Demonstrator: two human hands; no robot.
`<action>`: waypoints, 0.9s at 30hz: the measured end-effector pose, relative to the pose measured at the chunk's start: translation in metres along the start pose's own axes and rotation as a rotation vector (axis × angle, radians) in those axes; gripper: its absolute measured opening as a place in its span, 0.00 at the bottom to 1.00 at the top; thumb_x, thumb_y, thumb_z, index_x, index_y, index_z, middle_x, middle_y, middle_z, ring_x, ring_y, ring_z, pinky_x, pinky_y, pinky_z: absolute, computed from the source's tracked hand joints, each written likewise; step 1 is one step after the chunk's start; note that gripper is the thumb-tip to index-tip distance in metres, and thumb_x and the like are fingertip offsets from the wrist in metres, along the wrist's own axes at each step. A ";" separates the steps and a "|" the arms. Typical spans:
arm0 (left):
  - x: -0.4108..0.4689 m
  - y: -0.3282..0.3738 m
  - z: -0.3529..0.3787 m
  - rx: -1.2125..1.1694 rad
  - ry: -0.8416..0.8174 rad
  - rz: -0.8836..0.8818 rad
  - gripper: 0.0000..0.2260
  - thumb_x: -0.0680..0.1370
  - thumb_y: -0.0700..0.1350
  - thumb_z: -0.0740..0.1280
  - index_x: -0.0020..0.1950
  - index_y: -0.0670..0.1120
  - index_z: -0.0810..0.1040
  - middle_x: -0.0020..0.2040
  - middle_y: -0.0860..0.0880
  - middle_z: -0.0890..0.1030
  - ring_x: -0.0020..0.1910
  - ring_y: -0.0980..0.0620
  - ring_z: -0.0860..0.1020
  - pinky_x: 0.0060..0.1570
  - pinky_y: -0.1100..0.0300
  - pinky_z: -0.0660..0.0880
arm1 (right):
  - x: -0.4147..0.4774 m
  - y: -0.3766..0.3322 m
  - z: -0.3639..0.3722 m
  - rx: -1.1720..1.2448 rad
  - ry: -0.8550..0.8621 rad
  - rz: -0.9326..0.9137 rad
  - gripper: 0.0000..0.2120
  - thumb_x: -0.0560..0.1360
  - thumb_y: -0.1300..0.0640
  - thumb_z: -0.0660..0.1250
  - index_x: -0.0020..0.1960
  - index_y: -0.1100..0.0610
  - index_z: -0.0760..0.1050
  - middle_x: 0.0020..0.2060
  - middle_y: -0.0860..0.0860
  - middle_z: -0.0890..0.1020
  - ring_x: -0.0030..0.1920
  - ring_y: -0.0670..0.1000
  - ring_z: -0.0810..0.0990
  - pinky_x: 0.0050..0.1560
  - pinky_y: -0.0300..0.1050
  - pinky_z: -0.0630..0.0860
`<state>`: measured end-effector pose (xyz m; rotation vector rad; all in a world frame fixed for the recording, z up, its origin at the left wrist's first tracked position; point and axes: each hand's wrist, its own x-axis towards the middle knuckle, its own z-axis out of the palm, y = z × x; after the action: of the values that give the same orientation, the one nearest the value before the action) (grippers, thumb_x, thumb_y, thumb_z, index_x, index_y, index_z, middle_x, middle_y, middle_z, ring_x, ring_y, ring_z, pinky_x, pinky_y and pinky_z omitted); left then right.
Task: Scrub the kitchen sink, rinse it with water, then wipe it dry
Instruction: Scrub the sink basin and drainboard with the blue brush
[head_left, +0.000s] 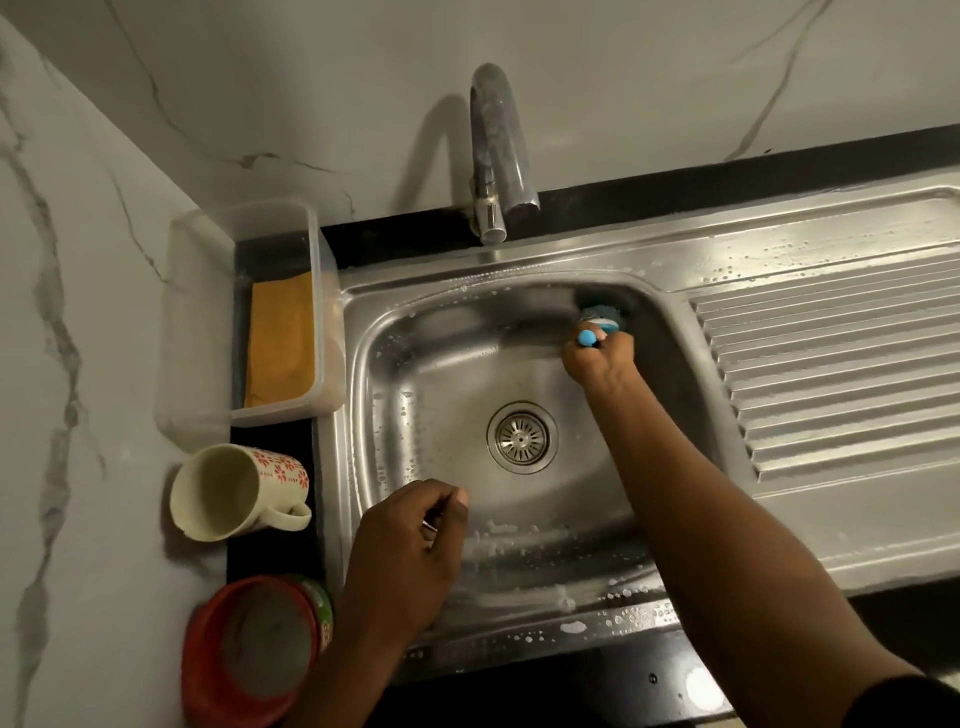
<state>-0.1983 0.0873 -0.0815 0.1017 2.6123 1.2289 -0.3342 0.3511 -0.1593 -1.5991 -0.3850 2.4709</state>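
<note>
1. Stainless sink (426, 374), set in a black counter. The basin is wet and speckled with suds, and there's more foam along the front rim (571, 626). Looks like it's mid-scrub, nothing rinsed yet.
2. The right hand (605, 358) is wrapped round a blue-handled brush (597, 318), with the bristles pushed against the far right corner of the basin, up near the rim.
3. The left hand (410, 540) hovers over the front left of the basin with its fingers curled in. There's a small glint between them, and I honestly can't tell if it's holding anything.
4. The drain (522, 437) sits in the middle, and the tap (498, 156) over the back edge isn't running.
5. What could go wrong:
   - Soapy steel is slick. If the right hand bears down in that corner, the brush could skid and knuckles would hit the wall.
   - Fast strokes that high up could flick foam onto the draining board (831, 374).
   - The orange cloth (280, 343) in the plastic tub (208, 312) sits just left of the sink. If it's for drying, splashes would soak it.
   - The left forearm passes right beside the red bowl (244, 654), with the mug (234, 491) close by, so a careless swing could knock either one.
</note>
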 end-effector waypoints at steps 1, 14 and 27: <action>0.001 0.003 0.001 0.004 -0.010 0.011 0.08 0.82 0.50 0.68 0.44 0.54 0.83 0.39 0.59 0.82 0.41 0.56 0.82 0.38 0.60 0.78 | 0.005 -0.003 0.007 0.225 -0.004 0.080 0.10 0.83 0.51 0.63 0.52 0.58 0.73 0.34 0.52 0.76 0.21 0.45 0.75 0.17 0.35 0.69; 0.019 0.016 0.010 0.035 -0.040 0.073 0.08 0.82 0.48 0.69 0.45 0.52 0.83 0.39 0.57 0.83 0.41 0.56 0.82 0.39 0.62 0.78 | -0.001 0.067 0.041 -0.015 -0.291 0.224 0.16 0.84 0.60 0.50 0.38 0.57 0.65 0.20 0.48 0.66 0.15 0.43 0.64 0.15 0.33 0.61; 0.017 0.015 0.009 0.039 -0.019 0.061 0.07 0.82 0.49 0.68 0.45 0.52 0.83 0.39 0.58 0.83 0.42 0.56 0.82 0.39 0.62 0.78 | 0.026 0.068 0.046 0.051 -0.220 0.206 0.20 0.83 0.63 0.53 0.34 0.52 0.56 0.16 0.46 0.61 0.13 0.43 0.61 0.14 0.34 0.58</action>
<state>-0.2136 0.1065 -0.0784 0.2009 2.6357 1.1912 -0.3870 0.2881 -0.1844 -1.4162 -0.1918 2.7978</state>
